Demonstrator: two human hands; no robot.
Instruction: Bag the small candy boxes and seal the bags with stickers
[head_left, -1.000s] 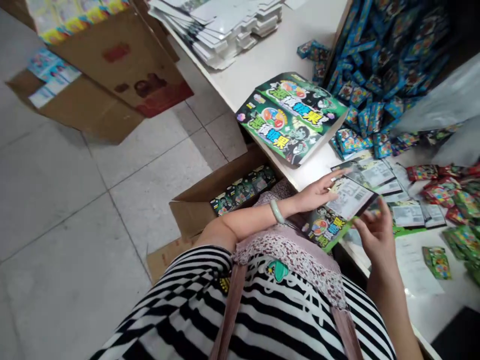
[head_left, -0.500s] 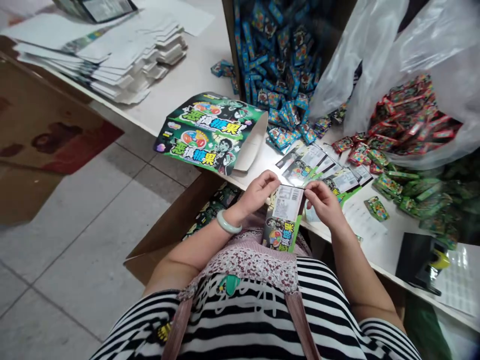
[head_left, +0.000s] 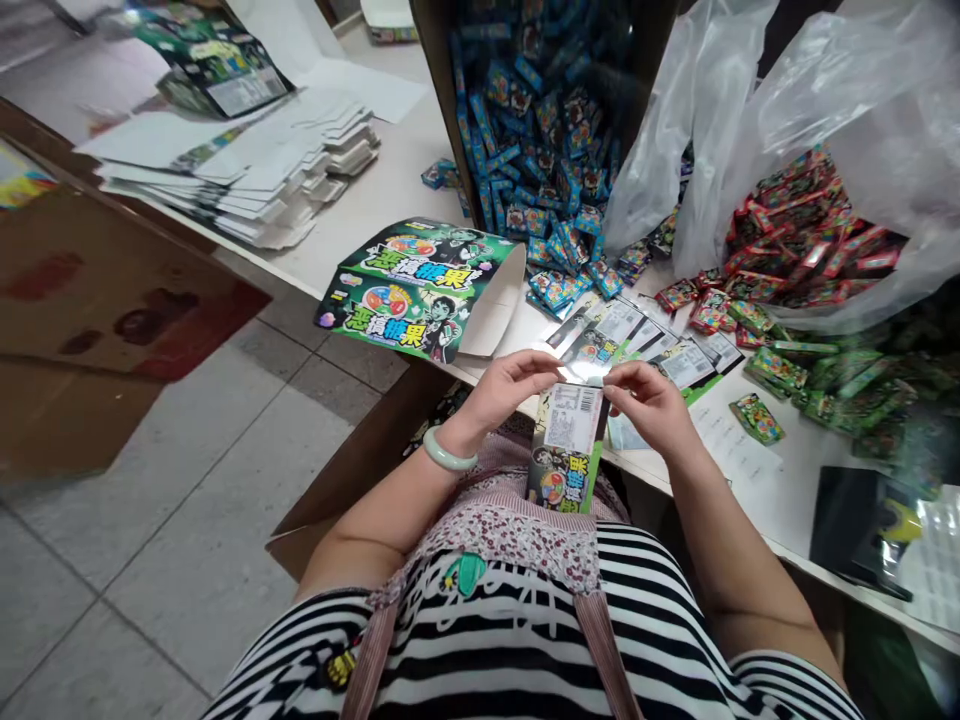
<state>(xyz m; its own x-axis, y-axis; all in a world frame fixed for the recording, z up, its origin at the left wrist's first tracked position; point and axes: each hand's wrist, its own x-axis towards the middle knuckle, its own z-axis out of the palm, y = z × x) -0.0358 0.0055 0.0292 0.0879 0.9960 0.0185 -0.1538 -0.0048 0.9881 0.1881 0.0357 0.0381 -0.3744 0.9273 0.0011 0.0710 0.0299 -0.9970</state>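
A printed candy packet with a white label and barcode hangs upright in front of my apron. My left hand, below which a pale green bangle circles the wrist, pinches its upper left corner. At the upper right corner, my right hand closes thumb and fingers on the same packet. The top edge is stretched between both hands; whether it is sealed I cannot tell. Just beyond lie several similar packets, overlapping on the white table.
A green printed carton lies at the table edge, near stacked flat cartons. Behind are a box of small blue packs, a plastic bag of red packs and green packs. A black-and-yellow tape dispenser stands right.
The camera view has shifted, so the table and floor sit lower in the picture. Both hands still grip the packet's top corners, with only a slight shift of the fingers.
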